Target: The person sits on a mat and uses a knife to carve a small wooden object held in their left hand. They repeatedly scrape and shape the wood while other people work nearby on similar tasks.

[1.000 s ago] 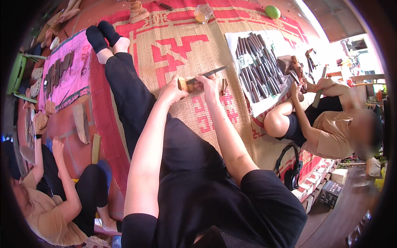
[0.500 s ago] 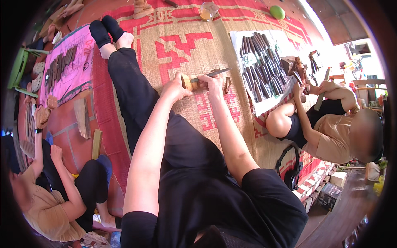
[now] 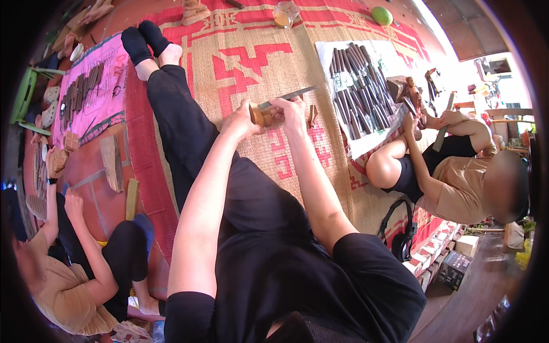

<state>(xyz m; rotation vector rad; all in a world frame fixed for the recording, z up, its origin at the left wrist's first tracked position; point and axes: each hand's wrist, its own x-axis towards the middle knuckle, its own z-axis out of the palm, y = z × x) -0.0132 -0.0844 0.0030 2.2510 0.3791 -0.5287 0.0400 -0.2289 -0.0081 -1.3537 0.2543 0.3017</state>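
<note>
A small, pale yellow-brown block of wood is held in my left hand, fingers wrapped around its side. Closed around a long, flat grey file is my right hand. The file's narrow end points up and to the right, and its other end lies over the top of the block. My fingers partly hide both. Just right of my right hand, a small dark brown wooden piece rests on the woven mat.
Rows of dark-handled carving tools lie on a white sheet at right; more tools lie on a pink cloth at left. Co-workers sit on both sides. A glass cup and a green round fruit stand at the far edge.
The file has slid slightly left across the block and sits a little higher at its near end. My right hand has shifted with it; my left hand keeps its grip.
</note>
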